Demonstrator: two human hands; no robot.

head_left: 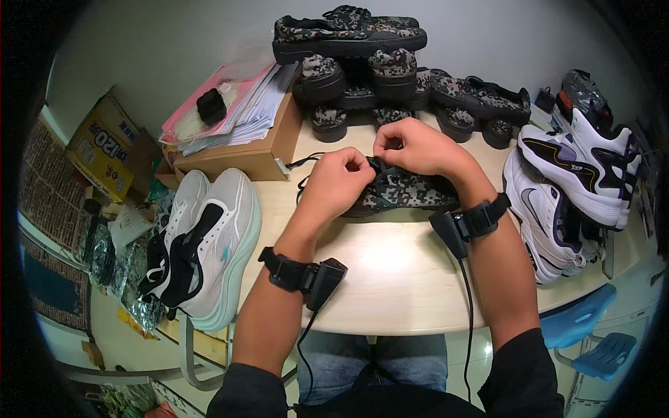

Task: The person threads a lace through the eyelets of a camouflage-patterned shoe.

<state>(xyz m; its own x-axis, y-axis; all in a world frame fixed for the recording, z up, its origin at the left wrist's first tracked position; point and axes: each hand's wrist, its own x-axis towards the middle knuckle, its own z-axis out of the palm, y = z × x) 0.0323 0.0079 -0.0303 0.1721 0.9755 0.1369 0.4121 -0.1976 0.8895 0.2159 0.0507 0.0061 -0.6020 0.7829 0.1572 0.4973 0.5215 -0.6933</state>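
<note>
A camouflage lace-up shoe (418, 189) with a dark sole lies sideways on the light wooden table (387, 261), toe and heel partly hidden by my hands and arms. My left hand (342, 175) is at the shoe's lacing, thumb and index finger pinched together on what looks like the dark lace. My right hand (413, 146) is just to the right and slightly higher, thumb and fingertips closed at the lacing too. A black shoelace (306, 160) trails out left of the shoe. Each wrist wears a strapped black device with a cable.
More camouflage shoes (350, 39) are stacked at the back. Light grey sneakers (219, 251) stand at the left, white sneakers (543, 209) at the right. Papers (251, 115) lie on a cardboard box (235, 162) at the back left. Blue chairs (580, 316) stand beyond the right edge.
</note>
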